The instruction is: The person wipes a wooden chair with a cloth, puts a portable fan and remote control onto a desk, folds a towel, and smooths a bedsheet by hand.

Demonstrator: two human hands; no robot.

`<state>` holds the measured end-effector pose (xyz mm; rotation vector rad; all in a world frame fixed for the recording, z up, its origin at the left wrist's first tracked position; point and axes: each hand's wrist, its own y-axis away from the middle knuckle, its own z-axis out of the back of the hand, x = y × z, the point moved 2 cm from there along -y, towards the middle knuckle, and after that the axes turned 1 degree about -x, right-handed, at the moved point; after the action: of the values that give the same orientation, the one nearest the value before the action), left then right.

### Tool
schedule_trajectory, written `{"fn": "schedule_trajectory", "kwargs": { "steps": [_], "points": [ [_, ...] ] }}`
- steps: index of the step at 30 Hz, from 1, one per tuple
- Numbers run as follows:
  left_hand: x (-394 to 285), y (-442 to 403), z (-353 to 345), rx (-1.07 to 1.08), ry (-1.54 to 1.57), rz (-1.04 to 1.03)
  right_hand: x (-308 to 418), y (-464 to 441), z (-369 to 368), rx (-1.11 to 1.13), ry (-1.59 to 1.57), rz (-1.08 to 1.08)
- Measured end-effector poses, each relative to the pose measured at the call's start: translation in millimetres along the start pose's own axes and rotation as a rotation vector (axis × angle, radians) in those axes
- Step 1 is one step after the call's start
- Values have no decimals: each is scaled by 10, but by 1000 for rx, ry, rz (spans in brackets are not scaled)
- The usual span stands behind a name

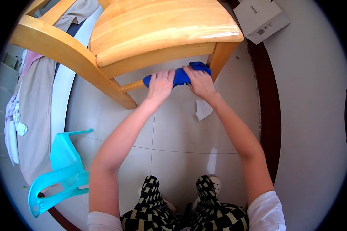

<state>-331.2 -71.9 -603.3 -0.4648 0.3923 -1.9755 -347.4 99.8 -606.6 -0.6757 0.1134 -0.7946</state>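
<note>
A blue cloth (pixel 180 77) lies wrapped along the lower side rail of a wooden chair (pixel 165 23). My left hand (pixel 160 84) has its fingers curled over the cloth's left part. Further right, my right hand (pixel 200 82) grips the cloth near the chair leg, and a bunched end of it sticks up beyond the fingers. Bare rail (pixel 132 86) shows between the cloth and the left chair leg. The undersides of both hands are hidden.
A turquoise plastic stool (pixel 67 154) stands at the left, beside a bed edge (pixel 61 96) with clothes. A white crumpled piece (pixel 203 109) lies on the tiled floor (pixel 181 134). Against the right wall is a white box (pixel 261 19).
</note>
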Motion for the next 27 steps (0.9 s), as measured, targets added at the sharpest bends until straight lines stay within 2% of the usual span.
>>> {"fn": "schedule_trajectory", "kwargs": {
  "steps": [6,9,13,16,19,25,27],
  "points": [
    [-237,-146,-113,-130,-93,-88,-157,199,-54,-38,179,21],
    [-268,-137,-139,-112,-96,-83,-174,235,-41,-92,204,68],
    [-228,-150,-96,-249,-39,-173,-211,273,31,-122,160,98],
    [-214,-130,-63,-286,166,-156,-182,325,135,-130,75,69],
    [-226,-76,10,-310,118,-214,-80,359,256,-183,-26,26],
    [-420,-136,13,-149,-26,-298,-355,632,97,-230,-2,64],
    [-468,-168,-62,-109,-32,-319,-515,711,132,-87,64,88]
  ]
}}
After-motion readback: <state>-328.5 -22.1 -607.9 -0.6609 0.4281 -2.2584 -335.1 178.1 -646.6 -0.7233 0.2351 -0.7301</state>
